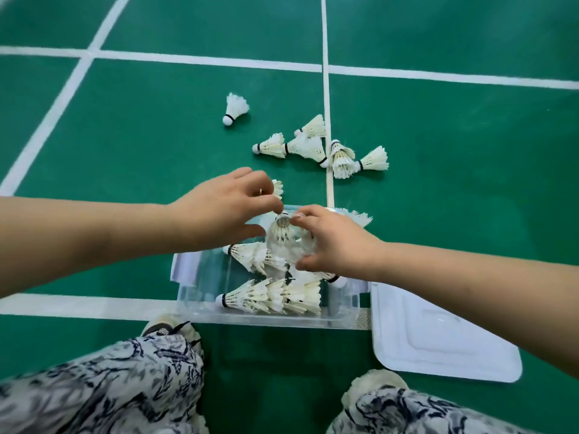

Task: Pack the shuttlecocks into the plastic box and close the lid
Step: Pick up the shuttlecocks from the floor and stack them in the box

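Observation:
A clear plastic box [269, 319] sits on the green court floor and holds several white shuttlecocks [272, 296]. Above the box, my right hand [332, 242] grips the feather skirt of a shuttlecock [283, 236] that stands cork-up. My left hand [225, 211] pinches at that shuttlecock's cork with its fingertips, and a feather tip [277, 187] shows behind its fingers. Several loose shuttlecocks [316, 147] lie in a cluster on the floor beyond the box. One more shuttlecock [235, 108] lies alone farther left. The white lid [438, 339] lies flat to the right of the box.
White court lines [326, 89] cross the green floor. My knees in patterned trousers [125, 389] and a shoe [163, 327] are at the bottom, close to the box's near edge. A white handle flap [185, 264] hangs at the box's left side.

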A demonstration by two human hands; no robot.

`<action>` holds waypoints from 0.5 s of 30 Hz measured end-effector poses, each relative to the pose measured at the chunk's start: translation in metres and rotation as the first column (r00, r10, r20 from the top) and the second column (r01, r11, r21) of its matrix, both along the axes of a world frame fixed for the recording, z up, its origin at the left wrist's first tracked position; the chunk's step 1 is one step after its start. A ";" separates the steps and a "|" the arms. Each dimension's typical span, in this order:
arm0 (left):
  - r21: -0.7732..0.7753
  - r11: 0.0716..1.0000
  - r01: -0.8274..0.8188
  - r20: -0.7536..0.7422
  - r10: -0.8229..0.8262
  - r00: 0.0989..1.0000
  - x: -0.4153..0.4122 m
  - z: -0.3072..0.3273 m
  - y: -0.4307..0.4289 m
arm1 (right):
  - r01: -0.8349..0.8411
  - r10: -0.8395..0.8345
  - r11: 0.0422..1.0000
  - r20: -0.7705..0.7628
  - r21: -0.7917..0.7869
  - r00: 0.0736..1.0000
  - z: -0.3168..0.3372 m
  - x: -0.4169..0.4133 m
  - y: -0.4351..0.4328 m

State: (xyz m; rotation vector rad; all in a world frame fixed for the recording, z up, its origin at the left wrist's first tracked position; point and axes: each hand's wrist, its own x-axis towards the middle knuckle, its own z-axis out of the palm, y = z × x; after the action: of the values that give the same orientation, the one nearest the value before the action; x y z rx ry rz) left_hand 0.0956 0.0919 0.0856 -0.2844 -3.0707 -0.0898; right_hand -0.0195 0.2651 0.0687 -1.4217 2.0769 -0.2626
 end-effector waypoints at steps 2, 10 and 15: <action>-0.120 0.979 0.162 -0.072 -0.172 0.982 0.001 -0.005 0.003 | 0.027 -0.028 0.999 0.054 0.020 0.998 0.002 0.003 -0.001; -0.262 0.864 0.429 0.049 -0.432 0.900 -0.001 -0.019 0.008 | 0.050 -0.069 0.993 0.189 0.107 0.980 0.001 0.000 0.001; -0.223 0.902 0.371 -0.056 -0.392 0.918 0.004 -0.028 0.004 | 0.101 -0.186 0.971 0.420 0.216 0.888 0.004 -0.005 -0.002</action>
State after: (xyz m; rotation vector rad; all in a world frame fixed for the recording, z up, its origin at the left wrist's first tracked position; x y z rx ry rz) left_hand 0.0993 0.0963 0.0581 -0.8736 -2.8805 0.2252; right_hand -0.0240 0.2636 0.0731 -0.9854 1.7787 -0.3956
